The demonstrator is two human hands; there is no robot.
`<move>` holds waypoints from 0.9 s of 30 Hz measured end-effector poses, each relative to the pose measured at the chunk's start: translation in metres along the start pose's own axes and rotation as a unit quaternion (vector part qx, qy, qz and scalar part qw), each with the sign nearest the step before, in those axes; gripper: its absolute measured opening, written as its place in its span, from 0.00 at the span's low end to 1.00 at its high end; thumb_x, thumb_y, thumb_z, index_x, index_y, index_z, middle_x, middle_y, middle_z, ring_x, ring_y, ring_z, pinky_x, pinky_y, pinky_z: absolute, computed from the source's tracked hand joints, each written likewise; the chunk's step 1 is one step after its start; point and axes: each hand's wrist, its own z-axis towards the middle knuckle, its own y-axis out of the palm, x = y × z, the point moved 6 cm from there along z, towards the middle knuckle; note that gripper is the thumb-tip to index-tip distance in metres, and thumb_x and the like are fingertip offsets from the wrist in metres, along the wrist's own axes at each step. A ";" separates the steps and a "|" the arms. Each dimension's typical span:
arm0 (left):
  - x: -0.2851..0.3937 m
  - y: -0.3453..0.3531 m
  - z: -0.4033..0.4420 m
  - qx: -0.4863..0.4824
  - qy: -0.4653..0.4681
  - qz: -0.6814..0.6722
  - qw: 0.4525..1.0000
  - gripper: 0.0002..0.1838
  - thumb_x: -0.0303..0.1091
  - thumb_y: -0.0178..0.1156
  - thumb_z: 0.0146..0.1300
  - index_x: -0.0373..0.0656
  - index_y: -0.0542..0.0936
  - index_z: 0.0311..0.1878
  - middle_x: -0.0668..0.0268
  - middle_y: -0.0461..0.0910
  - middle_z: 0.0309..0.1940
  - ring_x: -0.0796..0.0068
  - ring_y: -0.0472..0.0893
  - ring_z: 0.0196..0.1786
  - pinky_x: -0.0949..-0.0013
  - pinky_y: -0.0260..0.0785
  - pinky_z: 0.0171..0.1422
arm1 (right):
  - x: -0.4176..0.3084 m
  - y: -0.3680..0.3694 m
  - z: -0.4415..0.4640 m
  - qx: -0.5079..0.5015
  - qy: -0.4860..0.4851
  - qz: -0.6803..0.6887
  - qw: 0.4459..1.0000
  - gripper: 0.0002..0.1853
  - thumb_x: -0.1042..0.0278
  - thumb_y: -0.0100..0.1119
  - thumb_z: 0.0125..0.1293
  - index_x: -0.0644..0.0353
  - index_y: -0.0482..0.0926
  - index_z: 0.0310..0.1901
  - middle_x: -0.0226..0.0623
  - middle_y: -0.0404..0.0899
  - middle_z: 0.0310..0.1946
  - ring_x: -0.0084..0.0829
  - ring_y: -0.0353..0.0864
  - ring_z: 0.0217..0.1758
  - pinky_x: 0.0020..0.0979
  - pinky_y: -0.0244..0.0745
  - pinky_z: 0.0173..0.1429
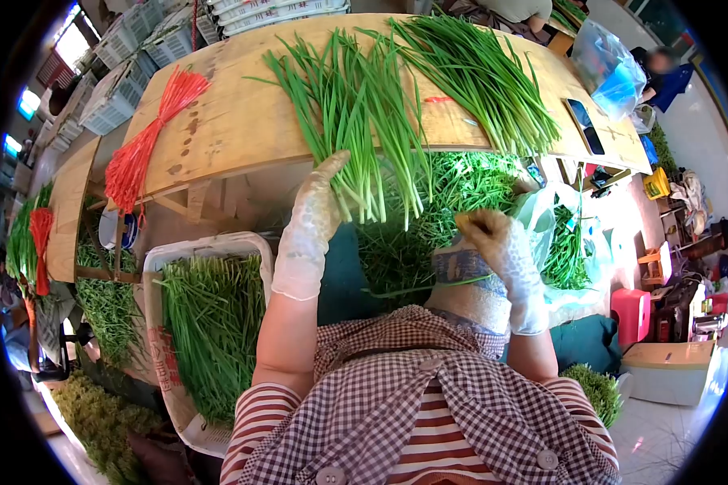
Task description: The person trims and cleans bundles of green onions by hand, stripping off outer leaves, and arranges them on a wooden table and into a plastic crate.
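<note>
Both hands wear pale, stained gloves. My left hand [319, 198] grips a loose bunch of garlic chives [349, 121] from its left side, with some fingers hidden behind the stalks. The leaves lie on the wooden table and the pale stalk ends stick out past its front edge. My right hand [497, 238] is raised to the right of the bunch, its fingers pinched together; whatever they hold cannot be made out. A single green blade [429, 287] lies across my lap below it. A larger pile of garlic chives [481, 77] rests further right on the table.
Red ties [158, 137] hang over the left edge of the wooden table [226, 113]. A phone [584, 125] and a plastic bag [609, 69] are at right. Beneath, loose greens [469, 190] are heaped. A white crate [155, 323] of greens stands left. Other people sit beyond.
</note>
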 end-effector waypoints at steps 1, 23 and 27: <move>-0.003 -0.002 0.004 0.000 -0.008 0.026 1.000 0.16 0.32 0.57 0.66 0.33 0.72 0.54 0.53 0.80 0.43 0.60 0.83 0.42 0.59 0.80 0.46 | -0.015 -0.002 0.006 0.042 -0.003 0.102 0.994 0.15 0.57 0.60 0.64 0.62 0.82 0.40 0.46 0.84 0.33 0.41 0.85 0.36 0.36 0.78 0.41; -0.025 0.015 -0.003 -0.056 0.004 -0.003 0.998 0.21 0.31 0.54 0.65 0.30 0.71 0.59 0.46 0.78 0.52 0.53 0.80 0.53 0.54 0.75 0.55 | -0.052 0.057 0.057 -0.050 0.021 0.173 0.983 0.25 0.45 0.65 0.59 0.62 0.84 0.44 0.48 0.84 0.39 0.41 0.85 0.44 0.37 0.77 0.51; -0.023 0.009 0.000 -0.082 0.000 0.014 0.997 0.23 0.33 0.54 0.64 0.30 0.71 0.60 0.47 0.77 0.54 0.54 0.78 0.55 0.52 0.72 0.59 | -0.057 0.068 0.057 -0.091 0.087 0.263 0.957 0.16 0.60 0.64 0.62 0.66 0.83 0.43 0.39 0.85 0.30 0.29 0.83 0.32 0.28 0.77 0.42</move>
